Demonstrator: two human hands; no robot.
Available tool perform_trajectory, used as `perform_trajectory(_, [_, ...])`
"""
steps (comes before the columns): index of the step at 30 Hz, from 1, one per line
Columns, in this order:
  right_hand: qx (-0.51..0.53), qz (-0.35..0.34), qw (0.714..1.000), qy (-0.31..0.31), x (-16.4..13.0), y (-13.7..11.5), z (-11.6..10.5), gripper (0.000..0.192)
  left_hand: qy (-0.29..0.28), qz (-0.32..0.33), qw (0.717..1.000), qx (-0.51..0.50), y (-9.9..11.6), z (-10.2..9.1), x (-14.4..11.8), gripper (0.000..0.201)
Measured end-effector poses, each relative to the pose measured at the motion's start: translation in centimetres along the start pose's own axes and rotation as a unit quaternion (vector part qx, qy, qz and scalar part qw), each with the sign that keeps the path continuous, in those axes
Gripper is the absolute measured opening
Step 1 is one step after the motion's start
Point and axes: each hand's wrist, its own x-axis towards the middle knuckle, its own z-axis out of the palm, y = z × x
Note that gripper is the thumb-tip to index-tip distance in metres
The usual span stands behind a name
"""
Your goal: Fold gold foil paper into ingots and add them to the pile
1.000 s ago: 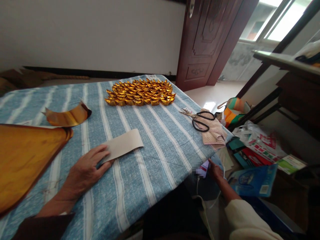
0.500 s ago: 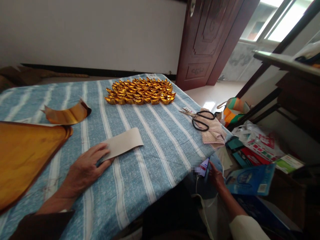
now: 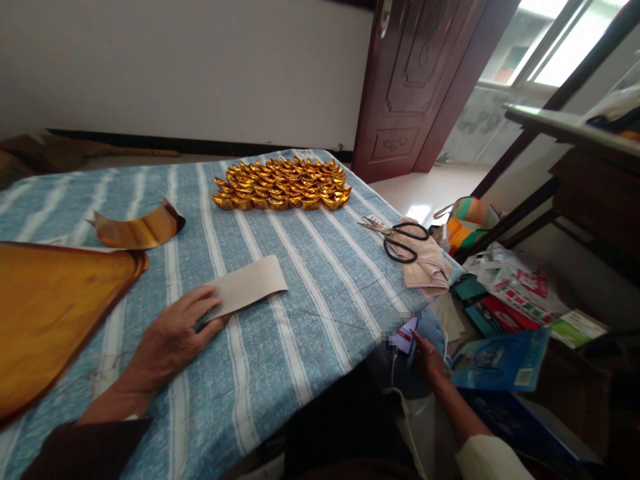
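My left hand (image 3: 173,339) rests on the striped tablecloth, thumb and fingers closed on one end of a plain grey-beige paper strip (image 3: 250,287). Low at the right, beyond the table edge, my right hand (image 3: 429,357) stretches a finger onto the lit screen of a phone (image 3: 404,337), which is partly pixelated and has a cable attached. A curled gold paper sheet (image 3: 143,230) lies to the far left, beside a large stack of gold paper (image 3: 55,313). Rows of folded gold paper ingots (image 3: 283,183) stand at the back.
Black-handled scissors (image 3: 400,240) lie partly on a folded pink cloth (image 3: 425,267) at the table's right corner. Bags and boxes, including a white plastic bag (image 3: 515,277), crowd the floor at right. A shelf (image 3: 570,123) juts in above them; a brown door (image 3: 415,87) stands behind.
My right hand has shifted slightly left, bringing a finger onto the phone screen. My left hand and the paper strip stay in place.
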Motion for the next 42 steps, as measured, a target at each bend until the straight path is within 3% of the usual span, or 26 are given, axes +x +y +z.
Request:
perform_trajectory(10, [-0.01, 0.012, 0.999, -0.046, 0.3, 0.0, 0.1, 0.053, 0.011, 0.007, 1.0, -0.004, 0.1, -0.1, 0.0, 0.044])
perform_trajectory(18, [0.018, 0.009, 0.999, -0.033, 0.1, 0.0, -0.1, 0.052, 0.001, -0.038, 0.999, -0.024, 0.1, 0.2, -0.2, 0.043])
perform_trajectory(28, [0.054, -0.017, 0.998, 0.007, -3.0, -0.5, -1.8, 0.046, -0.014, -0.068, 0.996, -0.052, 0.4, -0.3, 0.0, 0.037])
perform_trajectory(34, [0.101, -0.124, 0.987, 0.017, -6.3, -3.7, -3.6, 0.04, -0.019, -0.06, 0.997, -0.045, 0.4, -0.3, -0.1, 0.035])
perform_trajectory(37, [0.188, -0.254, 0.948, 0.046, -7.8, -6.6, -5.1, 0.037, -0.008, -0.05, 0.998, -0.043, 0.4, -0.2, -0.1, 0.036])
perform_trajectory(42, [0.268, -0.371, 0.883, 0.1, -9.7, -12.3, -9.9, 0.027, 0.013, -0.051, 0.997, -0.061, 0.6, -0.2, -0.1, 0.032])
